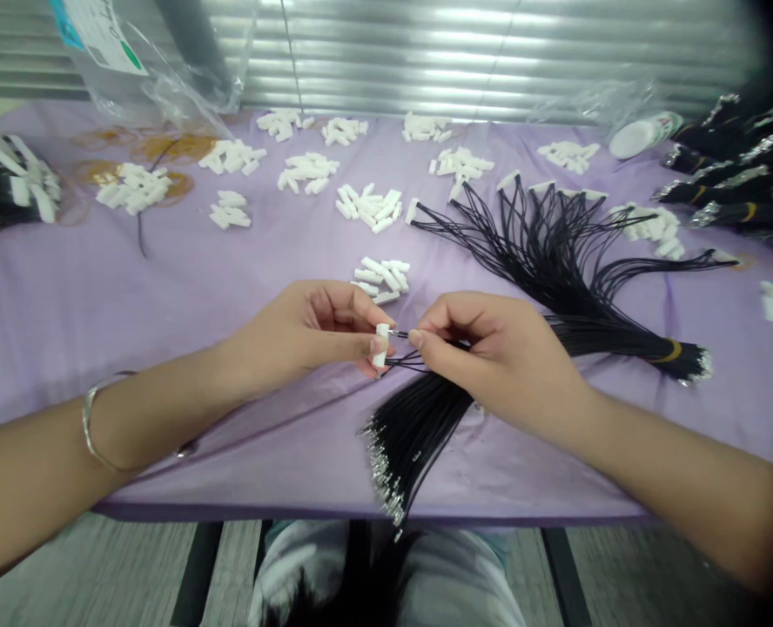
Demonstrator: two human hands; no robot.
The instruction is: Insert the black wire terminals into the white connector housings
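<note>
Between the thumb and fingers of my left hand (325, 331) is a small white plastic connector housing (381, 345), held upright. Several black wires run into its lower part. My right hand (484, 344) pinches a black wire (399, 334) close to its metal-tipped end, which is at the upper part of the housing; whether the tip is inside I cannot tell. Beneath my right hand lies a loose bundle of black wires (419, 409), its silver crimped ends fanned toward the table's front edge. Just beyond my hands sits a small pile of white housings (383, 277).
Several more piles of housings (368, 207) dot the purple-covered table (282, 470). Wires with housings fitted (543, 235) spread at right, banded at one end. Tied wire bundles (745, 174) and a white bottle (646, 135) stand back right. A plastic bag (164, 70) is back left.
</note>
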